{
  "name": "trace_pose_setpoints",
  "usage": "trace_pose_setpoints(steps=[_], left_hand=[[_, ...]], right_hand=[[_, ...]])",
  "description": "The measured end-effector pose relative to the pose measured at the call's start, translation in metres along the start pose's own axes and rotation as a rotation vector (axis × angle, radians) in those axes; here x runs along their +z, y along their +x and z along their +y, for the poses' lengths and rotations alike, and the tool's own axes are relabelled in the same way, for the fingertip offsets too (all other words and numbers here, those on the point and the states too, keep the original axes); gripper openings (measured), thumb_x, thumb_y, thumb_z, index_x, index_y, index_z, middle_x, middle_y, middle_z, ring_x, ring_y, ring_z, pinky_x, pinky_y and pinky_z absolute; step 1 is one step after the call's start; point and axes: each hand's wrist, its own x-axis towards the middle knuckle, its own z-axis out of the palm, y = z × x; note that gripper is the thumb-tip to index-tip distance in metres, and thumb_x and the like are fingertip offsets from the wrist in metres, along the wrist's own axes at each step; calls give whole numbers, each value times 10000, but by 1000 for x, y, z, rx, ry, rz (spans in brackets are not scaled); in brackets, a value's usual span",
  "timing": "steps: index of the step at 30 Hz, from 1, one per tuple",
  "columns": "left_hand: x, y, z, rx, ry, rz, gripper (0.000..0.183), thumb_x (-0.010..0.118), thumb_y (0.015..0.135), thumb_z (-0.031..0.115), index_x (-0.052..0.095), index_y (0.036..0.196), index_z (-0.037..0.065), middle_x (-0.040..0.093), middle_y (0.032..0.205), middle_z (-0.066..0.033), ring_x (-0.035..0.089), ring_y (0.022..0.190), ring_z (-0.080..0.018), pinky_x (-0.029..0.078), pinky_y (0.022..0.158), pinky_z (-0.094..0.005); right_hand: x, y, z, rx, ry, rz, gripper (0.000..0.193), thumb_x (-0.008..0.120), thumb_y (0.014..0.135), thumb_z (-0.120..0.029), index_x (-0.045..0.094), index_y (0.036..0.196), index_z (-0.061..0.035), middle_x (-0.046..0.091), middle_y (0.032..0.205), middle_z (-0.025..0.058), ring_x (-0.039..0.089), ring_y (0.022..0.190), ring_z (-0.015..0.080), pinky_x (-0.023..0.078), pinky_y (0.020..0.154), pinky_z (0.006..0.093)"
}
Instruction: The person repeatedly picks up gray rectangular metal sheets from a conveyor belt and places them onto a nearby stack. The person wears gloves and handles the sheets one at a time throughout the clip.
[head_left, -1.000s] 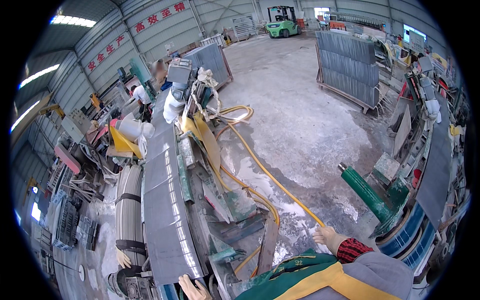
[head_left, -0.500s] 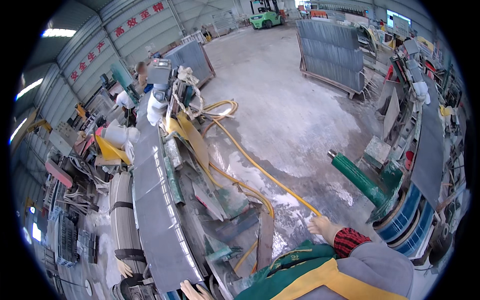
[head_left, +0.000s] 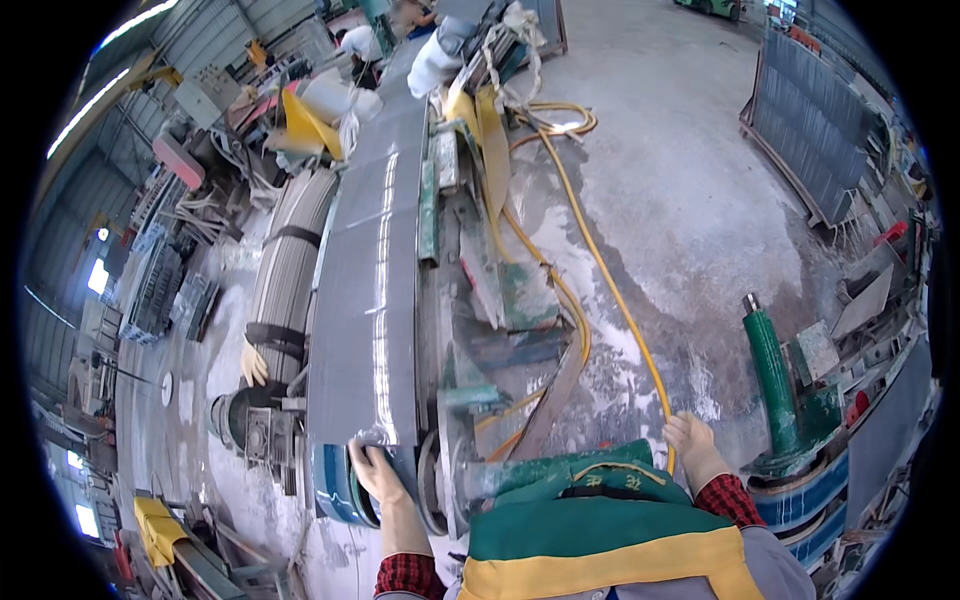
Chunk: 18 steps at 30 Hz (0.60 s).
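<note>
A long run of grey slabs (head_left: 365, 300) lies on the belt line in front of me, its surface glossy with reflected light. At its near edge is my left hand (head_left: 378, 478), fingers stretched out and slightly apart, touching the slab's end just above the blue belt roller (head_left: 335, 490). Whether any fingertips reach under the edge cannot be seen. Off to the right, my right hand (head_left: 692, 447) is closed round a yellow hose (head_left: 615, 285), which runs away from it across the wet floor to a loose coil.
A pale work glove (head_left: 253, 362) lies against a strapped grey bundle (head_left: 290, 250) left of the belt. A green post (head_left: 768, 375) stands at right, near another slab line. Slabs stand on a rack (head_left: 815, 130) farther off. People (head_left: 362, 42) work at the far end.
My view has swung left and lower. My left hand has come up onto the slab's near edge. My right hand is now closed round the yellow hose.
</note>
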Motion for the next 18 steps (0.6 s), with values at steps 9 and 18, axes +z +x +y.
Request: trace_pose_setpoints(steps=[9,18], left_hand=[[-54,55,-59,-586,-938,-310,343,379,1037,316,459,1172,11,528,1127,-89,509,1100,-138,498,896,-215],[-29,67,-23,-857,-1016,39,359,478,1012,329,465,1145,-4,578,1028,-99,608,809,-107,560,572,-134]], right_hand=[[-6,-40,-11,-12,-68,110,404,536,977,-300,528,1220,22,631,1151,190,652,969,307,554,842,413],[-5,-64,12,-79,41,120,433,526,979,-308,515,1254,26,632,1161,181,656,972,319,553,818,412]])
